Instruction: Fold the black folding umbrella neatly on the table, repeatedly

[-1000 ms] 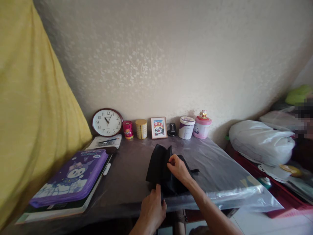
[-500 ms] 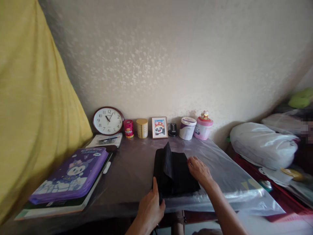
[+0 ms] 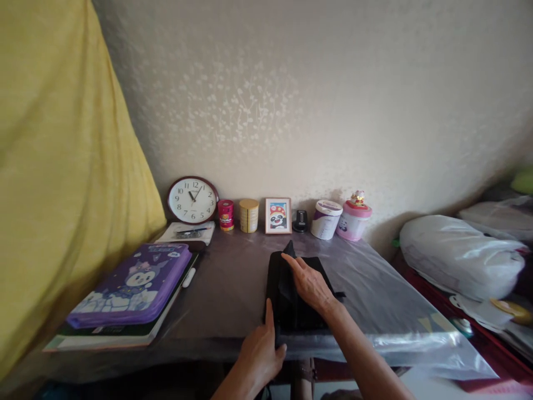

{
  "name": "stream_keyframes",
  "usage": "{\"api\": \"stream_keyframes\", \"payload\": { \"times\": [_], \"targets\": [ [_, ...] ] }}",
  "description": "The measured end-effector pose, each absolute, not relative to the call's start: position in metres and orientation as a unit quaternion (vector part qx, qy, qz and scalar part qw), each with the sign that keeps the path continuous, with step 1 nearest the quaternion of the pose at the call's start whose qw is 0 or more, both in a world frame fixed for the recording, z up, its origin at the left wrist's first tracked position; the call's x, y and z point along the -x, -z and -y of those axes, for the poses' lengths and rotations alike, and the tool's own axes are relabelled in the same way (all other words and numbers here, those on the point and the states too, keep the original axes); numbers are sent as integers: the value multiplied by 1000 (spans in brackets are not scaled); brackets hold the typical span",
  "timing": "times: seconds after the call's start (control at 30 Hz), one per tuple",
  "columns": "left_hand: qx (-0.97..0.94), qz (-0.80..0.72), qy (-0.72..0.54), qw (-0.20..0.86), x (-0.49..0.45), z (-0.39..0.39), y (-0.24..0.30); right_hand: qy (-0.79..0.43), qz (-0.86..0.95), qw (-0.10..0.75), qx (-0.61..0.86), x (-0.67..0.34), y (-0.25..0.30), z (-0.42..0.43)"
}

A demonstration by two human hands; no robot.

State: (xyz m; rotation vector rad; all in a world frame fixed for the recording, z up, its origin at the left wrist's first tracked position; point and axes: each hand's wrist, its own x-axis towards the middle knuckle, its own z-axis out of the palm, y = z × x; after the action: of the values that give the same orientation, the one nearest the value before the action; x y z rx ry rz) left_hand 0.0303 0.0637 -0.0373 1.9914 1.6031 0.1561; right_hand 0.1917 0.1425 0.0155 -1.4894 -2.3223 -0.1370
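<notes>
A flat black case [image 3: 274, 278] with a raised, soft-looking flap [image 3: 285, 282] lies near the front edge of the table; I cannot make out its exact kind. At its near left corner my left hand [image 3: 260, 344] grips the edge, index finger along the side and thumb below. My right hand [image 3: 310, 283] rests across the middle of the case. Its fingers stretch out against the upper part of the flap, with the thumb hidden. A thin black strip [image 3: 339, 294] sticks out at the right side of the case.
Left on the covered table [image 3: 233, 289] lie a purple zip folder [image 3: 133, 286], books beneath it and a white marker [image 3: 189, 277]. Along the wall stand a clock [image 3: 192, 200], tins, a framed panda picture [image 3: 278, 216] and tubs. White plastic bags [image 3: 460, 255] are at the right.
My right hand has moved left from the case's right edge onto the raised flap. My left hand keeps its hold. The view has shifted slightly.
</notes>
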Motion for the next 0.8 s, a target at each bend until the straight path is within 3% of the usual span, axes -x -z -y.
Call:
{"api": "stream_keyframes", "payload": {
  "times": [0.17,0.33,0.63,0.8],
  "targets": [
    [-740,-612,-51,273,-33,-64,37,58,836,176,516,-180,-27,-152],
    [-742,-617,-38,260,-35,-60,32,50,834,248,491,-160,-24,-166],
    [-761,-608,-40,220,-37,-51,37,-66,841,275,462,-144,27,-178],
    [-773,-607,-49,177,-37,-48,35,-106,830,345,425,-151,30,-175]
  ]
}}
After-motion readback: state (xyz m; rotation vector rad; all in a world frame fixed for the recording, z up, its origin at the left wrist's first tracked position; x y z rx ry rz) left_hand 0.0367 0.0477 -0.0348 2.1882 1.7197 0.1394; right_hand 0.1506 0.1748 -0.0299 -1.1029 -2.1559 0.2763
